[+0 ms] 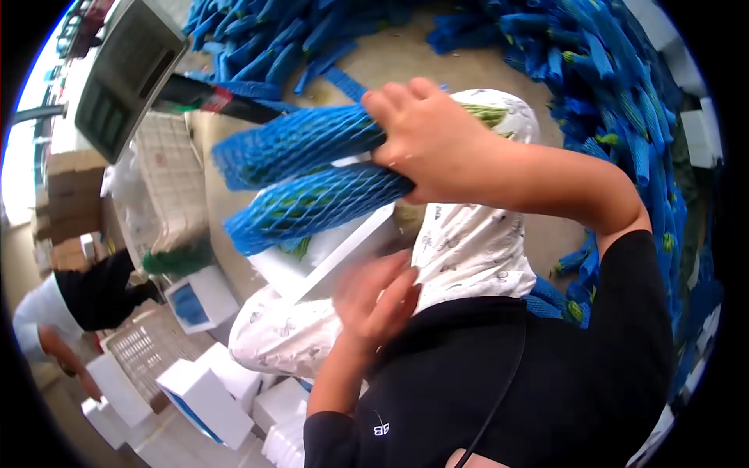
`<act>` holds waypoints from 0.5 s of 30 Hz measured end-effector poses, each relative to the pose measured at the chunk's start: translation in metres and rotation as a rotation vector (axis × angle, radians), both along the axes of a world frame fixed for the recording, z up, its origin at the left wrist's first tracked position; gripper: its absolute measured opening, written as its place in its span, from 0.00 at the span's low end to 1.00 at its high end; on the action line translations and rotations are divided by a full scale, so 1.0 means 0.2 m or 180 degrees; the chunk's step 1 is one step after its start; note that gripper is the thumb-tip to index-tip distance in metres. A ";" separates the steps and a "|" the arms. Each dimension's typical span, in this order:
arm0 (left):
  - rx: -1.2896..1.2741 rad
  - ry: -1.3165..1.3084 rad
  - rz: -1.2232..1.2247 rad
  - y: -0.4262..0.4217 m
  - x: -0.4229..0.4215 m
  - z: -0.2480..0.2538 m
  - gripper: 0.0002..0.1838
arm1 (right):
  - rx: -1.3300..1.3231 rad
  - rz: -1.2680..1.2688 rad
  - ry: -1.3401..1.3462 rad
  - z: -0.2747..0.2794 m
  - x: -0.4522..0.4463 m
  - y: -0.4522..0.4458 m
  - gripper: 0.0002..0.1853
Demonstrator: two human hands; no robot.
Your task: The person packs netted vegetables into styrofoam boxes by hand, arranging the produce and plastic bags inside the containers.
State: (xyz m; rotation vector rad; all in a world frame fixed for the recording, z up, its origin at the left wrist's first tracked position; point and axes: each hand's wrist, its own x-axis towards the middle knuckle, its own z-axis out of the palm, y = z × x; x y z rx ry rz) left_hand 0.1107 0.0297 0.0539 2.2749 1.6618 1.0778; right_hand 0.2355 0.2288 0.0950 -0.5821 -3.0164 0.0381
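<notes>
My right hand (pixel 425 136) is closed round two blue mesh-netted bundles of green vegetables, an upper bundle (pixel 300 144) and a lower bundle (pixel 320 204). Their netted ends point left, and green tips show beyond my hand. Below the bundles, a white foam box (pixel 331 261) has some green leaves inside. My left hand (pixel 374 296) is beside the box, near my lap, blurred, with its fingers loosely apart and nothing visible in it.
Heaps of blue-netted bundles (pixel 624 101) lie along the top and right. A scale display (pixel 129 74) on a pole stands upper left. Lower left are white foam boxes (pixel 207 398) and a plastic crate (pixel 148 347). Another person (pixel 47 312) bends at the far left.
</notes>
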 end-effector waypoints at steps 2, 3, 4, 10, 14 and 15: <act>0.0175 0.0676 0.1431 -0.18 -0.24 -0.09 0.21 | 0.0164 0.0666 -0.0525 -0.19 -0.36 -0.06 0.25; -0.0366 0.0836 0.2000 -0.28 -0.42 -0.16 0.28 | 0.0047 0.1002 -0.0785 -0.41 -0.60 -0.18 0.26; -0.0827 0.1017 0.2430 -0.29 -0.58 -0.24 0.34 | 0.0002 0.1195 -0.1001 -0.59 -0.74 -0.24 0.27; -0.3419 0.0800 0.1655 -0.37 -0.94 -0.92 0.23 | -0.1079 0.1322 -0.0614 -0.84 -0.80 -0.20 0.23; -0.2903 -0.0007 0.1124 -0.25 -0.92 -0.89 0.21 | -0.1423 0.0905 -0.0174 -0.66 -0.60 0.02 0.39; -0.3056 0.0015 0.1009 -0.23 -0.91 -0.92 0.23 | -0.1525 0.0544 -0.0324 -0.56 -0.57 0.05 0.44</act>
